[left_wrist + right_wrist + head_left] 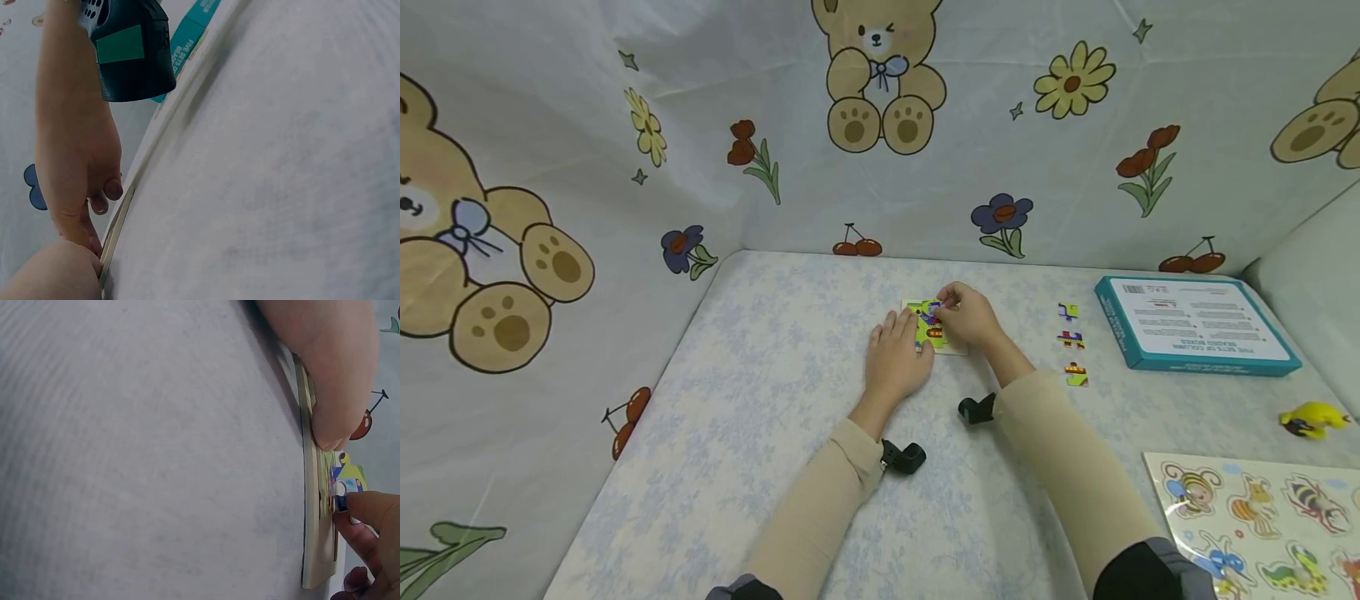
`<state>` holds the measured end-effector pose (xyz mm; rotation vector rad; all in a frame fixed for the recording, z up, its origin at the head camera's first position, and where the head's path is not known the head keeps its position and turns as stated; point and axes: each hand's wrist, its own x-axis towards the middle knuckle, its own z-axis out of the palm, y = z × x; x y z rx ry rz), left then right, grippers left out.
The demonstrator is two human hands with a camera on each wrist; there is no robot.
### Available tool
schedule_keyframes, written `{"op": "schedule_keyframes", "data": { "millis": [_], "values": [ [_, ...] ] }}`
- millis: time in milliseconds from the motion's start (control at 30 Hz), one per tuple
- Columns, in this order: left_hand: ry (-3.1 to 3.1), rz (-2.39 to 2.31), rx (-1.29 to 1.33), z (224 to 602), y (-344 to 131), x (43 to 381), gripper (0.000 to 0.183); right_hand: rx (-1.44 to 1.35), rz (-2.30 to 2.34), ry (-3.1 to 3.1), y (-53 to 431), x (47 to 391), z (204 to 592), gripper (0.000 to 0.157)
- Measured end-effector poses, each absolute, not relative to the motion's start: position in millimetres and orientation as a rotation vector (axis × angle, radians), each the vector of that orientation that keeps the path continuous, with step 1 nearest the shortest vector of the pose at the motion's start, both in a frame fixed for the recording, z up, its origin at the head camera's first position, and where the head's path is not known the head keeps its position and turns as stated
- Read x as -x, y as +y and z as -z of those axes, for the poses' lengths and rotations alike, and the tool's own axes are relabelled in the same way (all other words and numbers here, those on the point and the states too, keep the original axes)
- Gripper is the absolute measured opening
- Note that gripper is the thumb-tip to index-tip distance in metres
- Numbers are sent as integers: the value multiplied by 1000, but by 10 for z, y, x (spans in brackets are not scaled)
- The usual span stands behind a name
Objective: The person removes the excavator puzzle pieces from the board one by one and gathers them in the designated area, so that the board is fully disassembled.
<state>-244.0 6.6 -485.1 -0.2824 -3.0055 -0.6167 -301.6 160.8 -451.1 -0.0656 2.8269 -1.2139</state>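
Note:
A small wooden puzzle board [957,348] with a bright yellow-green picture lies on the table under both hands. My left hand [897,354] rests on its left edge, fingers extended and the thumb toward the near side. At the board's upper right, my right hand [972,317] pinches a colourful puzzle piece [357,485] between thumb and fingertips. In the right wrist view, that piece stands tilted above the board's surface. Right of the hands, three loose pieces form a column: a top piece [1068,312], a middle piece [1071,339] and a bottom piece [1076,374].
A teal-edged box [1202,325] lies at the back right. Nearer on the right are a yellow toy [1313,419] and a board of insect pictures [1217,525]. A printed cloth [895,192] hangs behind the table. Each wrist wears a black camera [904,457].

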Motion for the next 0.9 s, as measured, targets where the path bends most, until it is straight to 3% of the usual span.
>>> {"op": "schedule_keyframes", "data": {
  "millis": [300,900],
  "values": [
    [-3002,632,290,4873,56,2433,61,-26,1281,2797,1694,3000,4461,30],
    [-2994,672,314,4850,42,2409,61,-288,1058,2869,2856,2948,4366,35]
  ]
}}
